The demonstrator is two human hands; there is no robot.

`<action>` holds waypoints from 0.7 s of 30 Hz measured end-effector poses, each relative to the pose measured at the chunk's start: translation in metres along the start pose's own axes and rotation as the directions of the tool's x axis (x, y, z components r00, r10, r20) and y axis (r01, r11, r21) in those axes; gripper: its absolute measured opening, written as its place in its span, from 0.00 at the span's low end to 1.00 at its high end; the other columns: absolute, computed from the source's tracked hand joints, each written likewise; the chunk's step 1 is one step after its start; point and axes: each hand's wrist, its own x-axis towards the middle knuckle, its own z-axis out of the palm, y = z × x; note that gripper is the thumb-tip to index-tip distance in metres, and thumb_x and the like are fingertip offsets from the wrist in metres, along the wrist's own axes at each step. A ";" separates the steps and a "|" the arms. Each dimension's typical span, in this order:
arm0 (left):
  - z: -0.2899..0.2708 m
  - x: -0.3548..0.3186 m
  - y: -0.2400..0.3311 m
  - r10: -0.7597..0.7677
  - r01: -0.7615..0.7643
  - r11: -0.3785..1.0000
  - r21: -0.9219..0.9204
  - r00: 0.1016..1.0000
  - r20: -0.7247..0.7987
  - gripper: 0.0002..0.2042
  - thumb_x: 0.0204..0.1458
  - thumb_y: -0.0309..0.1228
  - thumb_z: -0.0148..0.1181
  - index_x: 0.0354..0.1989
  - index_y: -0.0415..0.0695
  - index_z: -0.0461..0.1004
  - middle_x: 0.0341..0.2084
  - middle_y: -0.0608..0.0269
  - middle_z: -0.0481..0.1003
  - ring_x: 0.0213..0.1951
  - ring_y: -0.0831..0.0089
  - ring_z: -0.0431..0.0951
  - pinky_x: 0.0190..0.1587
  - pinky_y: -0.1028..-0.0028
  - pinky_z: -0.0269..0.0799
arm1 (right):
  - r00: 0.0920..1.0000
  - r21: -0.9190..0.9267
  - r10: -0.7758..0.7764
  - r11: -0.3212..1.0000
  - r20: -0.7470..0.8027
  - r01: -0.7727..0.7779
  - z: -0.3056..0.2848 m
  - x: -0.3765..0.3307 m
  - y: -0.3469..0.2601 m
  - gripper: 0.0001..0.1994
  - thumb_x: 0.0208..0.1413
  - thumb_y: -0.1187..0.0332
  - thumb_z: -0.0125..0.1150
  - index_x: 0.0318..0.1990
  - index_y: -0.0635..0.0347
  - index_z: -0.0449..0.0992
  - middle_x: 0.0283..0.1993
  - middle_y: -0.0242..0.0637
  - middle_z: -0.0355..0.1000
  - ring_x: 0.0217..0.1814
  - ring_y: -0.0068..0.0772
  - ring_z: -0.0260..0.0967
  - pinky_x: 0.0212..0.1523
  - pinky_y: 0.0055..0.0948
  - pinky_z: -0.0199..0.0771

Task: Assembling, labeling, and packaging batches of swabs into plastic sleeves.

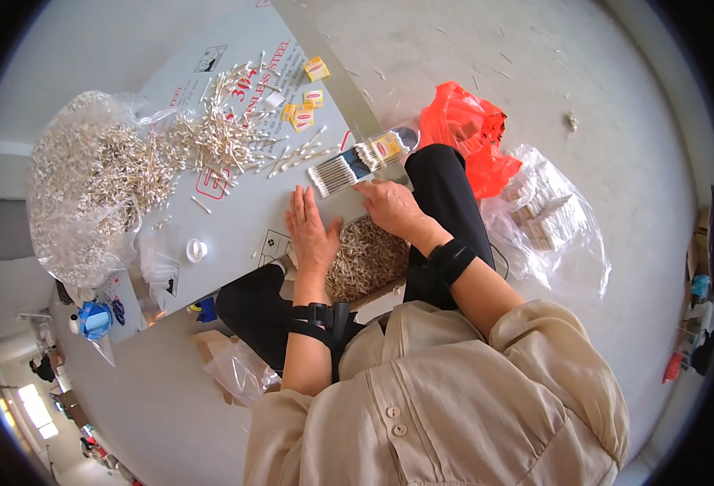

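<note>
My left hand (pixel 315 240) lies with its fingers stretched out flat at the edge of the grey table, beside a row of cotton swabs (pixel 332 176). My right hand (pixel 395 211) is closed, fingers bent together, its fingertips by the near edge of that row. Whatever they pinch, if anything, is hidden. The row lies side by side in a dark blue tray (pixel 357 164). At the tray's far right end, more swabs carry a yellow label card (pixel 386 148). Below my hands, between my knees, an open carton (pixel 366 263) holds many loose swabs.
A loose swab heap (pixel 219 130) spills from a large clear bag (pixel 90 182) on the left. Several yellow cards (pixel 300 117) lie farther back. A clear plastic container (pixel 159 257) stands near left. On the right are a red bag (pixel 466 134) and a clear bag of white packs (pixel 547 215).
</note>
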 end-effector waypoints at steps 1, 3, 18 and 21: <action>-0.002 0.001 0.004 -0.001 0.001 1.000 0.002 1.000 -0.001 0.43 0.46 0.35 0.68 0.70 0.43 0.50 0.70 0.48 0.50 0.71 0.52 0.49 0.69 0.48 0.44 | 1.000 0.002 -0.002 1.000 0.001 0.002 0.000 -0.001 0.001 0.17 0.49 0.74 0.57 0.49 0.58 0.78 0.40 0.50 0.76 0.44 0.54 0.74 0.45 0.45 0.74; -0.005 0.006 0.011 0.078 -0.078 0.995 0.064 0.997 0.002 0.43 0.48 0.39 0.67 0.70 0.43 0.49 0.71 0.48 0.48 0.72 0.52 0.47 0.69 0.46 0.45 | 1.000 0.027 -0.014 1.000 -0.013 0.014 -0.001 -0.001 0.003 0.16 0.49 0.75 0.56 0.47 0.59 0.78 0.40 0.51 0.76 0.44 0.54 0.74 0.46 0.45 0.74; -0.002 0.063 0.009 0.107 -0.115 0.979 0.166 0.993 0.056 0.41 0.53 0.53 0.59 0.69 0.41 0.53 0.71 0.51 0.49 0.73 0.53 0.43 0.69 0.44 0.40 | 0.997 0.125 -0.001 0.992 -0.074 0.010 -0.003 0.003 0.007 0.11 0.48 0.73 0.57 0.40 0.62 0.77 0.36 0.52 0.76 0.40 0.56 0.75 0.42 0.47 0.74; -0.002 0.049 0.024 0.138 -0.155 0.974 0.165 0.984 0.110 0.42 0.53 0.53 0.59 0.70 0.41 0.52 0.72 0.52 0.48 0.73 0.56 0.44 0.70 0.45 0.38 | 0.987 0.120 0.011 0.993 -0.158 0.008 -0.003 0.004 0.014 0.10 0.49 0.72 0.58 0.40 0.61 0.77 0.36 0.51 0.76 0.39 0.55 0.75 0.41 0.47 0.75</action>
